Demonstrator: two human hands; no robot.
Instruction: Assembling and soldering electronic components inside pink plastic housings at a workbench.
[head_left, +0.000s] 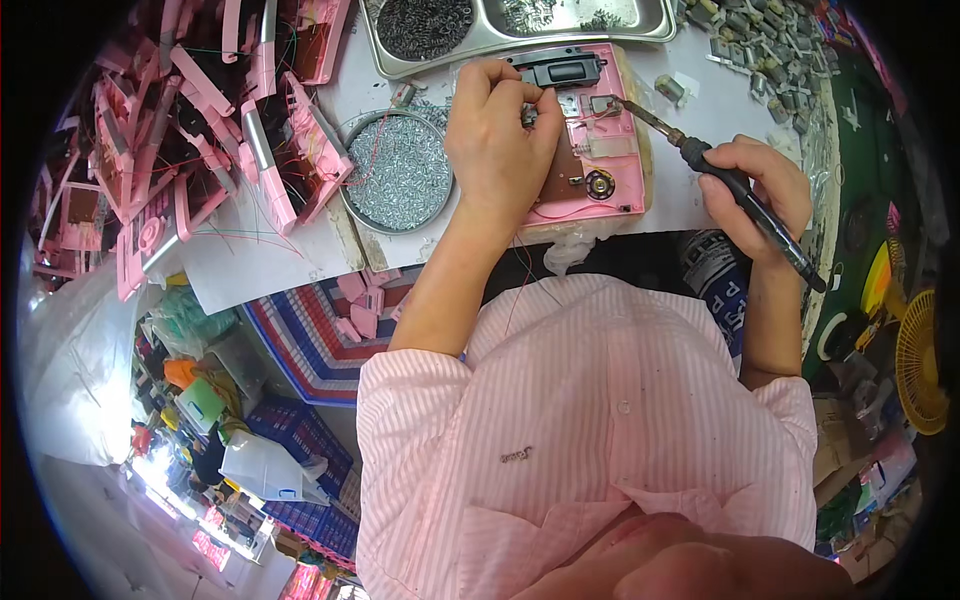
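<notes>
My right hand [765,195] grips a soldering iron [745,195] with a black handle. The iron's metal tip rests at the small metal contacts near the far right of an open pink plastic casing [628,160]. Over the casing's left side, my left hand [500,140] is closed in a pinch, with a small grey piece just visible between its fingers; its kind is hidden. Inside the casing sit a brown circuit board [562,175] and a small round speaker-like part [599,184]. Along the far edge lies a black module [565,68].
Beside my left wrist stands a round tin [350,190] of small silvery screws. A metal tray [480,55] with dark small parts lies behind. Pink casings with wires [265,165] pile at left, small motors [760,50] at far right. A yellow fan [920,360] stands lower right.
</notes>
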